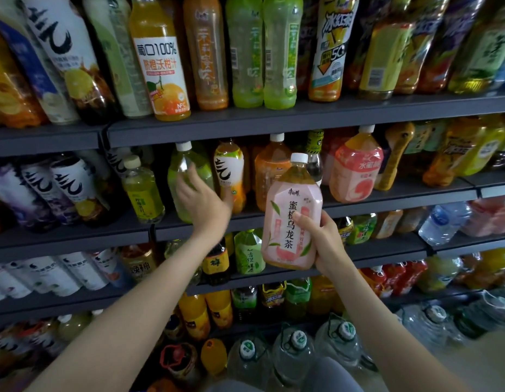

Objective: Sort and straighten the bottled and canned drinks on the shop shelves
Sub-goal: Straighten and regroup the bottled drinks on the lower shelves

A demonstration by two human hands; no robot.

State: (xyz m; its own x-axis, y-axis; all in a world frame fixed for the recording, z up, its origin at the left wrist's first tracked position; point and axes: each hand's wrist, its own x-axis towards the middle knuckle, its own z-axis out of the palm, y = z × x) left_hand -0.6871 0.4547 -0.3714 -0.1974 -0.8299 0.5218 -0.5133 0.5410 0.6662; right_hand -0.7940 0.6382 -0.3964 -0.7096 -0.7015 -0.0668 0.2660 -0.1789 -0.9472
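**Pink tea bottle gripped in right hand, clear of the shelf**

The pink tea bottle [292,219] was gripped low on its body by the right hand [323,239], with the fingers curled round it. It was held upright in front of the shelves, at 4 o'clock near frame centre. The left hand [203,203] was laid on a pale green bottle [186,171] at 10 o'clock of the pink one, fingers fairly straight and thumb spread. No closed wrap was seen.

Progress was judged early to middle. The top row [161,66] was mixed, with several bottles tilted and some labels turned away. The second row [269,171] was likewise mixed. The held bottle was not yet set down. A similar pink bottle [356,171] stood at 2 o'clock of it, so a slot beside that one was judged likely.

Room: the upper shelf lip [274,131] hung just above the second-row caps, so little headroom was left. Any gap at 12 o'clock of the held bottle was partly hidden by it.
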